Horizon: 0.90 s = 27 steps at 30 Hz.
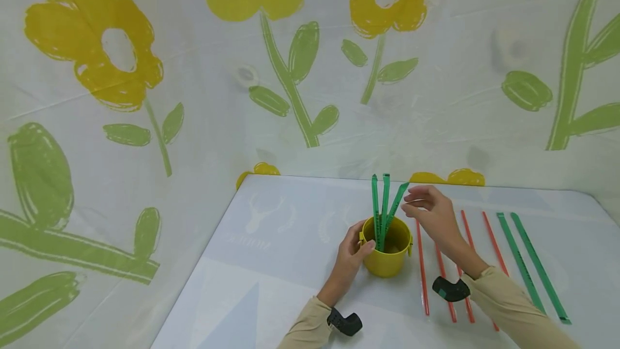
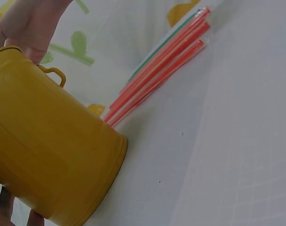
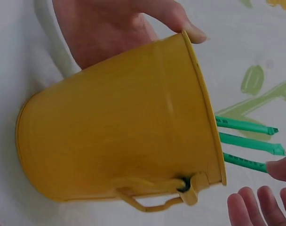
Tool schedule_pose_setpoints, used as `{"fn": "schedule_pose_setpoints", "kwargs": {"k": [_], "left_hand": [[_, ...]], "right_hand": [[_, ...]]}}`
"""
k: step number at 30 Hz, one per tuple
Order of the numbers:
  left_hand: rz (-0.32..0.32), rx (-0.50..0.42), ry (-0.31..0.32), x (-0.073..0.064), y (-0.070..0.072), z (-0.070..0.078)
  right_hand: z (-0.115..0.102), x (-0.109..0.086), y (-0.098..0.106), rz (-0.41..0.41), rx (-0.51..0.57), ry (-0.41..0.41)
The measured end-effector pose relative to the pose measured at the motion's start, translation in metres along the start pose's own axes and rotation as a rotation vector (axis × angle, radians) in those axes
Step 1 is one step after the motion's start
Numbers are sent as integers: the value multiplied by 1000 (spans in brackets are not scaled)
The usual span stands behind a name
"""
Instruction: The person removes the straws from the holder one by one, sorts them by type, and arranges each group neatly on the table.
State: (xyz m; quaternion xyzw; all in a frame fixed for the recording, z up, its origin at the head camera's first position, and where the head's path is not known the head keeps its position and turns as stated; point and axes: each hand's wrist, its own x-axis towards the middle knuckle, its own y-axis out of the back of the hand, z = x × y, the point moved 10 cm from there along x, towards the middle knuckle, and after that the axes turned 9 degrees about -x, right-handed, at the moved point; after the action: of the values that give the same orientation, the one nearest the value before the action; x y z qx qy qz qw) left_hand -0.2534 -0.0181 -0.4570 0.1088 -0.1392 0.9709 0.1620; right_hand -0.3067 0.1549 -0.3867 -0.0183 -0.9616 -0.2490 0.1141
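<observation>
A yellow metal bucket (image 1: 386, 265) with small side handles stands upright on the table. My left hand (image 1: 350, 257) holds it from the left, thumb at the rim and fingers along the wall. Three green wrapped straws (image 1: 385, 195) lean inside, their upper ends sticking out above the rim. Beside the rightmost of them is my right hand (image 1: 438, 222), its fingers loosely bent and spread. In the right wrist view the thumb (image 3: 282, 168) overlaps that straw's end, while the fingers stay apart from it. Whether the thumb touches cannot be told.
Several red straws (image 1: 422, 273) in clear wrappers lie spaced in a row right of the bucket. Two more green straws (image 1: 540, 265) lie farther right. The pale table (image 1: 252, 295) meets a flower-printed curtain (image 1: 203, 96) at the back and left.
</observation>
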Motion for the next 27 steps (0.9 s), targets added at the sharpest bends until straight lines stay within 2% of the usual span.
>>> {"fn": "schedule_pose_setpoints", "kwargs": {"k": [8,13,19,27], "left_hand": [[2,5,14,0,-1,-2],[1,10,13,0,-2,-2],[18,15,15,-1,1,-2],[16,11,16,0,1,-3]], "right_hand": [[-2,0,-7,13,18,-11],[0,0,-11,15,3,-45],[7,2,-20,-5,36,-78],[11,2,-20,18,65,-93]]}}
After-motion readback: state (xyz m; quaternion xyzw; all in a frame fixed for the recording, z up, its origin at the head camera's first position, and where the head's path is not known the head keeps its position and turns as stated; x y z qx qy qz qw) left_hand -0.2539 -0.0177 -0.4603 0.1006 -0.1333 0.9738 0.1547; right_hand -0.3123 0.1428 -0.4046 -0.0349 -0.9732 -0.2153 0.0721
